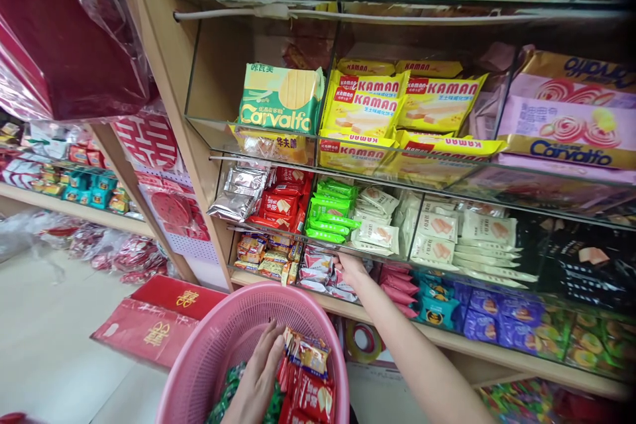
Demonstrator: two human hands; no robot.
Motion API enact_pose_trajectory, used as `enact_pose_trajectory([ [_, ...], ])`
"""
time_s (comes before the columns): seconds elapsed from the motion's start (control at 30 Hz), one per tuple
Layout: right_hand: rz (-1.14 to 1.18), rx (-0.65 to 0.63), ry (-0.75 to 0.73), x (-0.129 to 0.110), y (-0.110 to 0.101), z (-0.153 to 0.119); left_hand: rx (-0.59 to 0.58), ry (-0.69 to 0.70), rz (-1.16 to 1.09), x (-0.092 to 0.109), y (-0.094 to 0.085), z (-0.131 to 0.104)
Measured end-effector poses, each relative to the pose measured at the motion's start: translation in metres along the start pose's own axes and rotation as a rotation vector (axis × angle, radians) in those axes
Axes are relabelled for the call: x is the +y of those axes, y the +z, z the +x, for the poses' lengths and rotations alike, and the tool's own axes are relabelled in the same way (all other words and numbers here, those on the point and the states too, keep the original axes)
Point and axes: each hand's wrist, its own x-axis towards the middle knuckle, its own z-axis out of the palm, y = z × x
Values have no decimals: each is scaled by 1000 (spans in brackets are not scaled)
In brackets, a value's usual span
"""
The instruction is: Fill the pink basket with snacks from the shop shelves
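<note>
My left hand (259,368) is inside a pink plastic basket (199,358), its fingers stretched out along a row of snack packets. Beside it are orange-and-blue wrapped snacks (311,354) and red packets (314,397), with green-wrapped pieces (231,387) lower in the basket. My right hand (350,268) reaches into a bottom-shelf compartment of small pink-and-white packets (318,268). Its fingers point down among these packets; the fingertips are hidden, so whether they grip one cannot be seen.
Glass dividers (318,136) front the shelves above my right hand, with yellow wafer packs (440,103) and green packets (330,212). Teal packets (437,301) and purple packets (484,315) lie to the right. Red gift bags (159,318) rest on the floor at left.
</note>
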Motion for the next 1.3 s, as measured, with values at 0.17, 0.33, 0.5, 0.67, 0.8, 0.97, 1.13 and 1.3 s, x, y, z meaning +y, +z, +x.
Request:
enact_pose_trajectory([
  [0.17,31,23,92,-5,-10,-25,-1,-11,5,4,2,-1],
  [0.33,100,40,7,-9,-28,-58,19,12,-6,4,7,5],
  [0.5,113,19,0,-7,-49,-94,27,40,14,11,11,12],
  [0.67,49,-32,24,7,-61,-142,21,-46,-235,27,18,11],
  [0.8,58,-138,130,26,-54,-177,-168,-194,-654,34,34,12],
  [0.97,-1,-262,138,40,-43,-193,-127,-280,-819,29,45,10],
  [1.13,-495,-267,-245,22,-66,-151,51,-395,-817,20,38,9],
  [1.3,-1087,-111,-773,0,-93,-83,69,-407,-803,18,34,8],
])
